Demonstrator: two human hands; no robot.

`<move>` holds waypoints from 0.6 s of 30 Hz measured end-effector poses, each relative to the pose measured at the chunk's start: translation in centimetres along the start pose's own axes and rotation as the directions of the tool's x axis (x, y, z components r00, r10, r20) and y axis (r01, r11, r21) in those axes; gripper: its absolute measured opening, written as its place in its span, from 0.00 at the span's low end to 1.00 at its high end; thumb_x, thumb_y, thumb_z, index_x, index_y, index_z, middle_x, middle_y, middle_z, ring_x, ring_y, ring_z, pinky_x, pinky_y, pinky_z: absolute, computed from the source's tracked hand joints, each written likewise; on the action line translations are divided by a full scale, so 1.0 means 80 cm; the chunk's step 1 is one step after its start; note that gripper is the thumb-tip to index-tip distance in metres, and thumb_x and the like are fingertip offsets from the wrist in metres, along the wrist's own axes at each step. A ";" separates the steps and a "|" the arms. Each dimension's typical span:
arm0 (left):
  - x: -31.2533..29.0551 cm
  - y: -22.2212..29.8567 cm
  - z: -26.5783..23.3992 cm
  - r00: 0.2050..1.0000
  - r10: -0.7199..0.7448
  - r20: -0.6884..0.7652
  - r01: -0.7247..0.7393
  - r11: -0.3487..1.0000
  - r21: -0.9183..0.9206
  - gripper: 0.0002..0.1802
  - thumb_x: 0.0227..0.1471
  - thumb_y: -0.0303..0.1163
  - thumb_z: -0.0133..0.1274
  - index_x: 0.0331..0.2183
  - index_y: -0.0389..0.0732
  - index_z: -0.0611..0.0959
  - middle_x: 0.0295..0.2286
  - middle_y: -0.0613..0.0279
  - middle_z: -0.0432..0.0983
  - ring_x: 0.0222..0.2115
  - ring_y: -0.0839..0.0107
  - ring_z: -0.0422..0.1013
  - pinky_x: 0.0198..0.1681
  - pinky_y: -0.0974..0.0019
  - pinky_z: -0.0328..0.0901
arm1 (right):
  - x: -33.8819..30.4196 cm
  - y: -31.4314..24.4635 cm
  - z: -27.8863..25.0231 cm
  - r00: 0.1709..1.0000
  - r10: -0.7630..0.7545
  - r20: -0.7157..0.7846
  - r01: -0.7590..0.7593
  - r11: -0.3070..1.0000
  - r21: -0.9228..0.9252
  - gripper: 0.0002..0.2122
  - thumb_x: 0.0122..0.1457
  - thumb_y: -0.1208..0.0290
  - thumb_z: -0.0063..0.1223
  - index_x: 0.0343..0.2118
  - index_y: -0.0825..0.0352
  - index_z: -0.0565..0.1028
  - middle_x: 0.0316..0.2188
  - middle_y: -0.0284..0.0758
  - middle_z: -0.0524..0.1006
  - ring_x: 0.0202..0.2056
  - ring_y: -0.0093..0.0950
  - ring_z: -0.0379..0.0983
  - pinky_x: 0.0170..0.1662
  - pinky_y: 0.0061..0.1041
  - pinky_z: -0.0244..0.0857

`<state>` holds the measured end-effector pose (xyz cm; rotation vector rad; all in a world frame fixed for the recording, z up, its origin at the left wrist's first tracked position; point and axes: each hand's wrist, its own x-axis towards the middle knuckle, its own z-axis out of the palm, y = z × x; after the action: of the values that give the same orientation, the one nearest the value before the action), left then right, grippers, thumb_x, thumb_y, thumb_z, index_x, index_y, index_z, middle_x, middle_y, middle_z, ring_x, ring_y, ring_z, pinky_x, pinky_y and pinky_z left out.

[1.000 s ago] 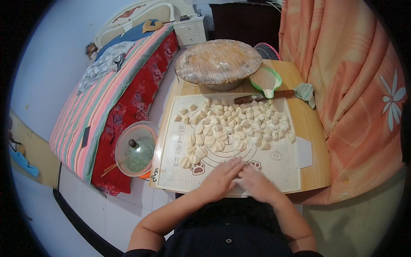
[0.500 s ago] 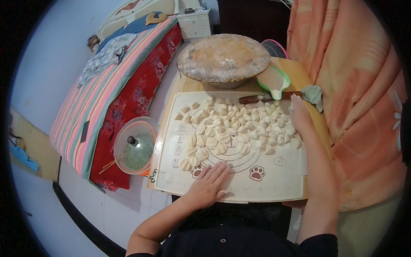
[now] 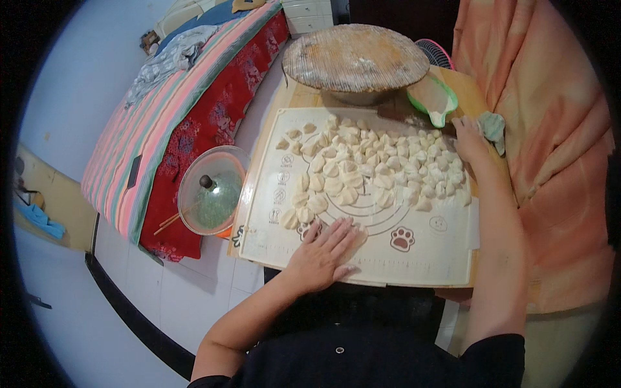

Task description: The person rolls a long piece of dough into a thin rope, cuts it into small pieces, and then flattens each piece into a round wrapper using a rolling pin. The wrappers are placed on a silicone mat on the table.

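Left hand (image 3: 318, 255) flat on a pale mat (image 3: 420, 262), right hand (image 3: 468, 137) stretched toward the back

The left grip is spread, palm down near the mat's front edge. The right hand is beyond the mat's far right corner, between a green bowl (image 3: 437, 118) and a cloth (image 3: 493, 127); whether its grip has closed on anything, I cannot tell. Many small dough pieces (image 3: 388, 158) cover the mat's middle and back. Behind them, a dark rolling pin (image 3: 396, 115) lies partly hidden on the wooden tabletop (image 3: 475, 84).
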<state>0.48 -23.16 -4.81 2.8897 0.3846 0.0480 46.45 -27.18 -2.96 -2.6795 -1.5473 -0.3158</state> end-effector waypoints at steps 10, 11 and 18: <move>-0.001 0.004 0.000 0.999 0.012 -0.041 -0.012 1.000 -0.001 0.41 0.56 0.51 0.51 0.65 0.48 0.58 0.65 0.57 0.52 0.67 0.58 0.47 0.67 0.42 0.37 | -0.027 0.014 0.027 0.996 0.062 -0.062 -0.060 0.997 0.038 0.12 0.58 0.75 0.49 0.45 0.70 0.70 0.44 0.45 0.72 0.53 0.44 0.65 0.57 0.41 0.58; -0.001 0.002 -0.001 0.999 0.013 -0.039 -0.013 1.000 -0.002 0.40 0.56 0.50 0.51 0.65 0.48 0.58 0.65 0.58 0.52 0.67 0.58 0.47 0.67 0.42 0.37 | -0.032 0.008 0.021 0.992 0.062 -0.110 -0.058 0.998 0.038 0.12 0.57 0.75 0.50 0.44 0.70 0.70 0.43 0.45 0.72 0.53 0.44 0.65 0.57 0.41 0.58; -0.009 -0.017 -0.002 0.998 0.037 -0.047 -0.046 0.978 -0.204 0.38 0.58 0.44 0.49 0.65 0.45 0.57 0.65 0.56 0.52 0.66 0.58 0.48 0.67 0.44 0.41 | -0.122 -0.020 -0.100 0.985 0.107 -0.134 -0.116 0.992 -0.057 0.06 0.56 0.77 0.51 0.36 0.70 0.71 0.40 0.44 0.72 0.48 0.44 0.67 0.49 0.40 0.61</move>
<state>-0.61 -22.03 -4.95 2.6955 0.3072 0.1479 39.05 -35.75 2.87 -2.7179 -1.3686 -0.5342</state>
